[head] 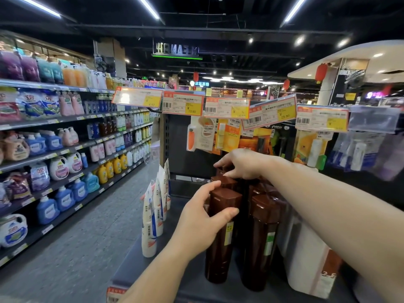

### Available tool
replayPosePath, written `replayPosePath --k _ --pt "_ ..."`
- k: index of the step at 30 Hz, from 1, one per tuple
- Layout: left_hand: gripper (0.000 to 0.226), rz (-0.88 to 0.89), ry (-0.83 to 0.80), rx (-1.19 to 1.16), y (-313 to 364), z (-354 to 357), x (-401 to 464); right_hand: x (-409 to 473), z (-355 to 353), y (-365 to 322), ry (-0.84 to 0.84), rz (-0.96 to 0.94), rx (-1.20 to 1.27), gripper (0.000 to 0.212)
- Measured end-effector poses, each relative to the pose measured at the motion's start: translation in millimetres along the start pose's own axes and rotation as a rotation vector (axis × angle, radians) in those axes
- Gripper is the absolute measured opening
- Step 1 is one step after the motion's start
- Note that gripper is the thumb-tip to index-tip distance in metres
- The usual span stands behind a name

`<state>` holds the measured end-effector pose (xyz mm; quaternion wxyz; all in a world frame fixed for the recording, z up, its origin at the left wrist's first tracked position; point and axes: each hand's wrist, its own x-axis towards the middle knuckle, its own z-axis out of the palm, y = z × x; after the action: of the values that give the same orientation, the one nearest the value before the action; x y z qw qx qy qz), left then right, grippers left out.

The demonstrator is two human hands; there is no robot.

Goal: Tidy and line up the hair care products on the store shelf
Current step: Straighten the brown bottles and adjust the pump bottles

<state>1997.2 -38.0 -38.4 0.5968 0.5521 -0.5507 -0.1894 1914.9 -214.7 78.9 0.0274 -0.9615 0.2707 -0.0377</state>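
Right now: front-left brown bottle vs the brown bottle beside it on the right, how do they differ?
The left hand grips the front-left brown bottle just below its cap; the right-side brown bottle stands untouched. The front-left brown bottle carries a yellow sticker, the right-side brown bottle a green one. Both are upright, tall, dark brown, with matching flat caps, on the same shelf.

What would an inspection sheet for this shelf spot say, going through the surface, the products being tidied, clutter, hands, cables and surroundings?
Surface: dark shelf, bare patch at its front left.
Job's things: brown bottles upright in two rows running back; white tubes standing in a row to their left; a white bottle on their right.
Clutter: nothing seen.
Hands: left hand grips the front-left brown bottle near its cap; right hand holds the cap of a brown bottle further back.
Cables: nothing seen.
Surroundings: price tags above, hanging packets behind, detergent shelves across the aisle.
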Motion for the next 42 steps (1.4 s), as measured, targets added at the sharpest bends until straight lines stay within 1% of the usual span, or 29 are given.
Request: replayPosePath --k 2,5,9,11,17,19,25,29,33,36,38,42 --pt "0.063 -0.014 0.008 -0.018 -0.2 0.3 -0.9 -1.9 -0.7 0.7 0.001 0.004 -0.001 0.049" --pt "0.059 -0.031 0.023 -0.003 1.4 0.2 -2.7 -7.8 -1.9 1.4 0.002 0.011 -0.011 0.05" --pt "0.053 -0.028 0.03 0.033 2.4 -1.4 -5.0 -17.2 -2.5 -1.0 0.023 -0.016 -0.026 0.044" --pt "0.053 -0.028 0.022 0.044 1.2 -1.8 -6.0 -19.8 -2.1 -1.6 0.031 -0.019 -0.021 0.042" --pt "0.047 -0.026 0.033 0.066 -4.3 0.4 -11.6 -16.3 5.4 -5.7 0.163 0.007 -0.031 0.036" --pt "0.045 -0.024 0.031 0.072 -5.2 0.9 -12.6 -15.3 7.6 -7.2 0.18 0.028 -0.032 0.036" --pt "0.048 -0.071 0.01 0.082 -14.2 0.0 -16.7 -19.2 4.4 -6.2 0.101 0.021 -0.085 0.044" --pt "0.049 -0.075 0.016 0.094 -17.6 1.0 -18.2 -19.3 6.0 -6.0 0.132 0.006 -0.086 0.043" --pt "0.046 -0.08 0.014 0.094 -16.9 -0.5 -19.3 -23.2 5.4 -3.9 0.138 -0.003 -0.058 0.044" --pt "0.044 -0.076 0.003 0.09 -14.2 -2.6 -19.6 -31.9 -2.0 -0.4 0.145 0.014 0.013 0.048" --pt "0.042 -0.082 -0.003 0.08 -12.4 -2.7 -19.3 -41.8 -7.5 2.2 0.17 0.025 0.068 0.05" --pt "0.04 -0.088 0.008 0.087 -10.3 0.6 -21.8 -74.1 -12.8 7.2 0.23 0.049 0.127 0.046"
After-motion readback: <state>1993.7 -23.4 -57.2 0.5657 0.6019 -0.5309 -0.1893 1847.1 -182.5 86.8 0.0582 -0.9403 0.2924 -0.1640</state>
